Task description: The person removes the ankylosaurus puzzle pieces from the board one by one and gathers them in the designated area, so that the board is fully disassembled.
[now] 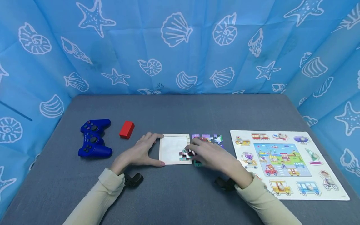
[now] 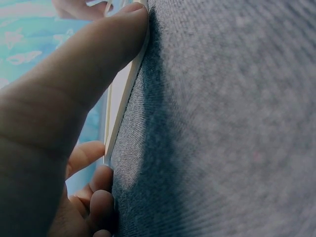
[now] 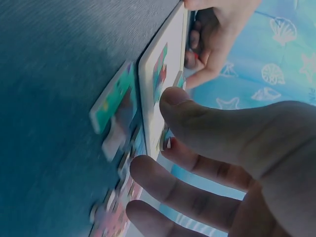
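My left hand (image 1: 142, 151) holds the left side of a white square puzzle tray (image 1: 170, 150), its thumb at the near corner and its index finger at the far corner. In the left wrist view the thumb (image 2: 111, 44) presses on the tray's edge. Over the tray's right side, my right hand (image 1: 209, 154) pinches a small jigsaw piece (image 3: 164, 140) between thumb and index finger, which hide most of it. A teal and red jigsaw piece (image 3: 160, 71) lies in the tray's near right part. Loose jigsaw pieces (image 1: 217, 138) lie right of the tray, partly under the right hand.
A blue game controller (image 1: 94, 139) and a red block (image 1: 127, 129) lie to the left on the grey table (image 1: 180, 109). At the right lies a large white peg puzzle board (image 1: 317, 187) with vehicle pictures. A blue shell-patterned curtain (image 1: 180, 62) hangs behind the table.
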A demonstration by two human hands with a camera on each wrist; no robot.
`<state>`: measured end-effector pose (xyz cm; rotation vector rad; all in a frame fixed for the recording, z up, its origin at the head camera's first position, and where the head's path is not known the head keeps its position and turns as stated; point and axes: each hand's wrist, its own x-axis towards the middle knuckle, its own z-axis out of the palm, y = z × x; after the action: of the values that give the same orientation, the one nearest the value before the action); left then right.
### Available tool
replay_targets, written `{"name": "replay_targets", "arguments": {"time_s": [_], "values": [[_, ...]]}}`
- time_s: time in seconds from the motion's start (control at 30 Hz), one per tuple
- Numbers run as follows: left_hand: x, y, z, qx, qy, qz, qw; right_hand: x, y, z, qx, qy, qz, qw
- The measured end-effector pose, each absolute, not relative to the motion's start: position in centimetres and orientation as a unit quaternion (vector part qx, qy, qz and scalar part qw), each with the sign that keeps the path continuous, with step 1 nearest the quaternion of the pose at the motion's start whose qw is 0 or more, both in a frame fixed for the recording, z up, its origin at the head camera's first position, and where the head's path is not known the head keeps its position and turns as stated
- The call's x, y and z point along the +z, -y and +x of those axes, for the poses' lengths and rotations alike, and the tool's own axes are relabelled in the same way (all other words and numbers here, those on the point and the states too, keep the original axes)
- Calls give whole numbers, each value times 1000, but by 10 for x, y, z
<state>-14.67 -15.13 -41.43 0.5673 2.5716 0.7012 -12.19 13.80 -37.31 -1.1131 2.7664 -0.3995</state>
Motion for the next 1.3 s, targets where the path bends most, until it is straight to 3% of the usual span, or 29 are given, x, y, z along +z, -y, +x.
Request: {"name": "replay_targets", "arguments": {"time_s": [0.63, 1.3], "values": [[-414, 151, -146, 257, -922, 206, 205, -366, -182, -116, -122, -937, -313, 99], [-414, 152, -146, 257, -922, 209, 200, -367, -190, -110, -112, -932, -323, 119]]}}
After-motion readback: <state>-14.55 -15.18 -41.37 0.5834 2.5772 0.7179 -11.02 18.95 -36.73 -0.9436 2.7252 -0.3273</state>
